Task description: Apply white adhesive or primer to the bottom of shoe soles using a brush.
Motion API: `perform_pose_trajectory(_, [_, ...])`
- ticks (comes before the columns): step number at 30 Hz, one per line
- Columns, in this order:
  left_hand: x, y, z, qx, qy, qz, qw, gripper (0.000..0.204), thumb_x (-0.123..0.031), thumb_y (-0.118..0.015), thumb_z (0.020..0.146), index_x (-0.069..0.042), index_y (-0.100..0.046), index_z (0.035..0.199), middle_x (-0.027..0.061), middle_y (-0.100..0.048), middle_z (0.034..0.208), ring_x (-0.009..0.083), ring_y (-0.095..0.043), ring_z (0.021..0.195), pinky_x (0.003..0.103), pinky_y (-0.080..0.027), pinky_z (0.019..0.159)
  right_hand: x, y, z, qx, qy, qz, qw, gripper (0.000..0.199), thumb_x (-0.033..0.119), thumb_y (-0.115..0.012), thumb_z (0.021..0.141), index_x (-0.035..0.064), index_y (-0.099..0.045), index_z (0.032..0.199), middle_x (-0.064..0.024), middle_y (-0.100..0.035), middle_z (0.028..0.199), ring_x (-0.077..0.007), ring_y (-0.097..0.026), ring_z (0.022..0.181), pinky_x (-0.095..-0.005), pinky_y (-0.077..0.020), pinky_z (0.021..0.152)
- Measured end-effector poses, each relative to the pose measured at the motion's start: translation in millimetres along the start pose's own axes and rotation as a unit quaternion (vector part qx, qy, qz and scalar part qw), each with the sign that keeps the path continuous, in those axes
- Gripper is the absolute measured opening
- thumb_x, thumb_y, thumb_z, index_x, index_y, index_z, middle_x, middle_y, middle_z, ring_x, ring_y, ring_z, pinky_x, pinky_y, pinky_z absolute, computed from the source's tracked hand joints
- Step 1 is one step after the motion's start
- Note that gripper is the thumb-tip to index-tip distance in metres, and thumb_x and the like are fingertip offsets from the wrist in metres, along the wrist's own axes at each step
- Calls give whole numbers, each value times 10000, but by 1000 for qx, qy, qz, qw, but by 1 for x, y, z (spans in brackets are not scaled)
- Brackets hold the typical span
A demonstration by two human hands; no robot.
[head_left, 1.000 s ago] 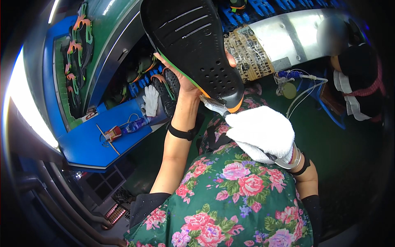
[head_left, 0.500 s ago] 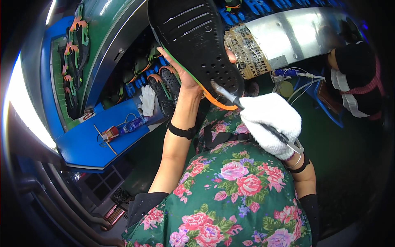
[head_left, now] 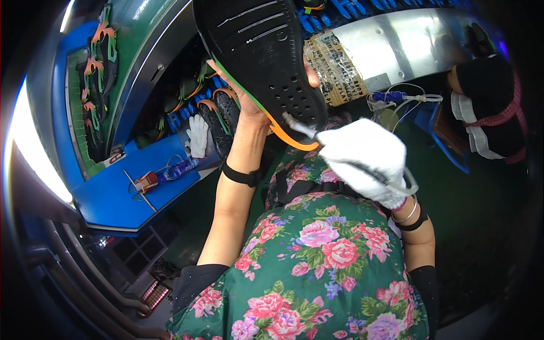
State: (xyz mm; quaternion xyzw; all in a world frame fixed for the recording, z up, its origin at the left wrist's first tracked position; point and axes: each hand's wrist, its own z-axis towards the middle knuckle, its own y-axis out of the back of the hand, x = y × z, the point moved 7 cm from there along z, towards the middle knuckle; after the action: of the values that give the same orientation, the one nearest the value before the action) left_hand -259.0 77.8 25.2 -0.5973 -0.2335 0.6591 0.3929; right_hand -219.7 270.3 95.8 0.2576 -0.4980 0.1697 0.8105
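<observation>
At the far left of the frame a rack (head_left: 96, 85) carries a column of black shoes with orange and green trim. Below it, at centre left, a blue desk (head_left: 113, 198) bears a small bottle (head_left: 177, 168), a thin stick (head_left: 140, 191) and a spare white glove (head_left: 198, 135), with more dark shoes (head_left: 218, 116) lying just beside the glove.

Up the middle of the frame rises the bare left hand (head_left: 249, 96), its grip closed on a black shoe (head_left: 266, 56) held sole toward the camera at top centre. The shoe's long axis runs from the upper left down to the lower right, where the orange-edged end sits lowest.

Just right of that end, the gloved right hand (head_left: 365, 161) is wrapped around a slim tool (head_left: 299, 127) with a hose (head_left: 396, 180) trailing back over the glove. The tool's tip touches the sole near its lower right rim, so the right hand lies down and to the right of the shoe and is the nearer to that edge.

Below the hands there is open room over the flowered apron (head_left: 323, 266). To the upper right stands a metal housing (head_left: 408, 45), and another person (head_left: 487, 107) sits at the right edge, well apart.
</observation>
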Motion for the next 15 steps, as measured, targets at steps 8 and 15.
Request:
perform_pose_trajectory(8, [9, 6, -1, -13, 73, 25, 997, 1136, -962, -303, 801, -45, -518, 1436, 193, -687, 1161, 341, -726, 974, 496, -623, 779, 0, 6, 1, 21, 62, 35, 997, 220, 15, -825, 734, 69, -801, 946, -130, -788, 1013, -252, -756, 862, -352, -589, 758])
perform_pose_trajectory(15, [19, 8, -8, -68, 147, -27, 986, 1174, -956, -217, 820, -36, -477, 1501, 253, -690, 1190, 377, -749, 918, 508, -658, 738, 2, -4, -7, 148, 85, 144, 975, 311, 58, -822, 744, 109, -798, 1050, -64, -783, 1082, -251, -743, 910, -354, -598, 789])
